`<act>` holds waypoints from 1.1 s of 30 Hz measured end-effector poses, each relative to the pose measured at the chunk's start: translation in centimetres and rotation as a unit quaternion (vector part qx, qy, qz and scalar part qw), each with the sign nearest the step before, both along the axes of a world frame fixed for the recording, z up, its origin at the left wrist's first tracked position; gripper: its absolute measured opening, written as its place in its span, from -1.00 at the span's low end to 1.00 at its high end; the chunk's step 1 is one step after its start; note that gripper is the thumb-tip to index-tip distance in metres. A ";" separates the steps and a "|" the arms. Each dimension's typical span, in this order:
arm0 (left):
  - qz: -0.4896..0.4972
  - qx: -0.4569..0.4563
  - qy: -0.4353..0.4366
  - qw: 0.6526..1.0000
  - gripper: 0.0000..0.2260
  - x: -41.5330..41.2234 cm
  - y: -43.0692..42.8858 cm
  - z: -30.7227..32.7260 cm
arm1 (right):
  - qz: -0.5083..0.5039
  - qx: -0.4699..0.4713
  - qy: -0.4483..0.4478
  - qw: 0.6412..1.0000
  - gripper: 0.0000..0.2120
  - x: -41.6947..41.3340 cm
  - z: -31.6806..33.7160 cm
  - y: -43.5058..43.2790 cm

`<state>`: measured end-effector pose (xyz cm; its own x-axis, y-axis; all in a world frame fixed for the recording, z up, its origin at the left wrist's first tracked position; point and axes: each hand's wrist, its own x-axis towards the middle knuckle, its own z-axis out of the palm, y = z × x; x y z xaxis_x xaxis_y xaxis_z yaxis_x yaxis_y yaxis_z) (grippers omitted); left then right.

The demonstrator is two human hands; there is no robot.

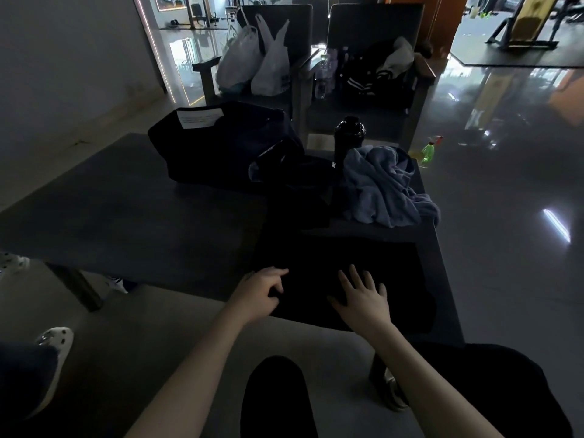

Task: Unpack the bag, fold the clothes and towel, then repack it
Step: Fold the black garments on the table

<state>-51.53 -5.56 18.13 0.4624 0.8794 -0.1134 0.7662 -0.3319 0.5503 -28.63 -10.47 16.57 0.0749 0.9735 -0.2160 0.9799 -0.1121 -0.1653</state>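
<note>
Bench (126,216): dark and low, in a dim hall with a glossy floor; the task's things sit on its right half
Black garment (347,260): spread flat at the near edge, under both hands
Left hand (262,290): fingers curled, pinching the garment's left edge
Right hand (363,295): flat, fingers spread, pressing the cloth down
Risk: black cloth on a dark bench hides its edges, so a fold may land crooked; a hard pull could drag it off the near lip
Towel (385,188): blue-grey, crumpled, not yet folded; it lies at the right edge and could slide to the floor
Bottle (349,137): black, upright, just behind the towel; swinging cloth might topple it
Bag (221,147): dark, slumped at the far side; dark cloth lies at its mouth; what remains inside cannot be told
Plastic bags (252,58): white, on a chair beyond; contents hidden
</note>
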 end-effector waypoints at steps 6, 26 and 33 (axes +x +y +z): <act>-0.009 -0.036 0.067 0.997 -0.64 0.4 0.3 0.1 | 0.007 0.025 0.010 1.000 -0.35 0.3 -0.8 -0.3; 0.054 0.074 0.267 0.959 -0.48 6.8 -3.2 -1.6 | -0.388 0.125 0.088 0.909 -0.30 6.3 0.6 -5.0; 0.048 0.062 0.261 0.962 -0.48 6.8 -3.3 -1.5 | -0.498 0.144 0.454 0.724 -0.62 8.0 1.7 -3.1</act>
<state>-44.70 -8.81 16.60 0.2874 0.9367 -0.1998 0.9577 -0.2848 0.0423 -20.66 -13.57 18.26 0.7256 0.5482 -0.4159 -0.0918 -0.5219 -0.8480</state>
